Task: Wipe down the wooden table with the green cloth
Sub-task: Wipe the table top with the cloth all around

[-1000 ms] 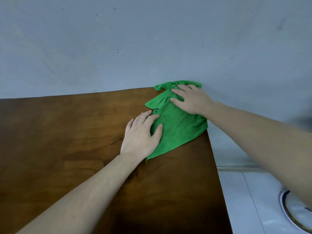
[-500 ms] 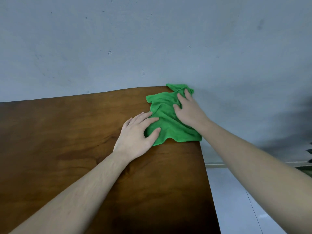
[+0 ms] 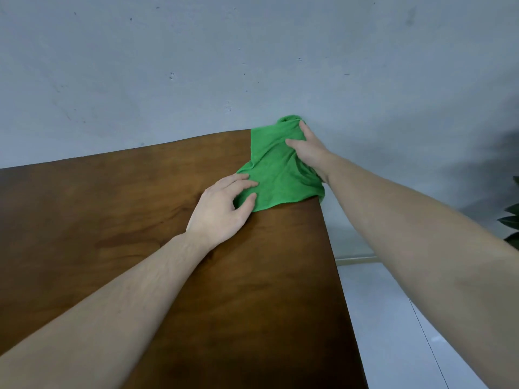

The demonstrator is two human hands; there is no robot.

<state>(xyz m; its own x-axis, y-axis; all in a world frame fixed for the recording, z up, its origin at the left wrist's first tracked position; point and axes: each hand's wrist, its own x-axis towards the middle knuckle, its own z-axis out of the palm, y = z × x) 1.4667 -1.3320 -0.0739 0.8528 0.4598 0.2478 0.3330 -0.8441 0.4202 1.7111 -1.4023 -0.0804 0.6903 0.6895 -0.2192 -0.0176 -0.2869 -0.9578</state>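
My green cloth (image 3: 278,169) lies crumpled on the far right corner of the wooden table (image 3: 140,220), up against the grey wall (image 3: 196,66). Its far tip bunches against the wall just past the corner, and its right side droops a little over the table's right edge.

My left hand (image 3: 222,209) lies palm down with its fingers (image 3: 238,182) spread loosely, the tips pressing on the near left part of the cloth and the thumb touching the cloth's near hem. The heel of this hand rests on bare wood. It is not gripping anything, only pressing flat.

My right hand (image 3: 307,153) sits on the far right part of the cloth, fingers stretched towards the wall, one fingertip reaching the bunched tip. The thumb points left across the fabric. This hand too is flat and pressing, not closed round the cloth, though the cloth ruckles up beside the wrist.

Both my forearms are bare and reach in from the near edge. To the right of the table I see pale floor tiles (image 3: 407,332), and at the far right edge some dark green leaves (image 3: 512,220)
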